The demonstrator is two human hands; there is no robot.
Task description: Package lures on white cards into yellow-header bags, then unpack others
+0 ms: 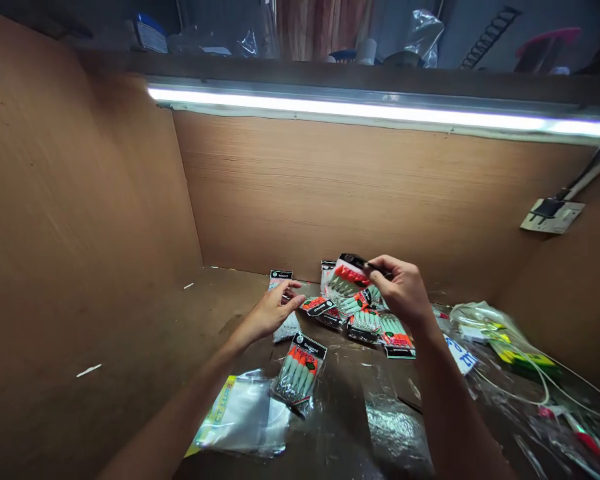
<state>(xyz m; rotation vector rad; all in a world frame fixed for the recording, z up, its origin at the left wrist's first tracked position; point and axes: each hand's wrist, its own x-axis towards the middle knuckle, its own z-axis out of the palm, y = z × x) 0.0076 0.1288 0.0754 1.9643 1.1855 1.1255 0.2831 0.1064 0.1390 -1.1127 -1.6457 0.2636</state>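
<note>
In my right hand (400, 287), thumb and fingers pinch the black header of a lure packet (347, 277), a clear bag with orange and pale green lures inside, tilted above a pile of similar packets (365, 323) near the back panel. My left hand (275, 310) hovers at the pile's left side, thumb and fingers apart and nothing visible between them. Beneath it, a whitish packet (286, 328) is partly hidden. Closer to me, one more lure packet (300, 370) lies face up by itself.
A clear plastic bag with a yellow printed edge (250, 417) lies at the front. On the right are a coiled pale cable (505, 327), a blue-and-white card (461, 355) and loose plastic wrappings. A lit tube lamp (380, 110) spans above; a power outlet (553, 215) is on the right.
</note>
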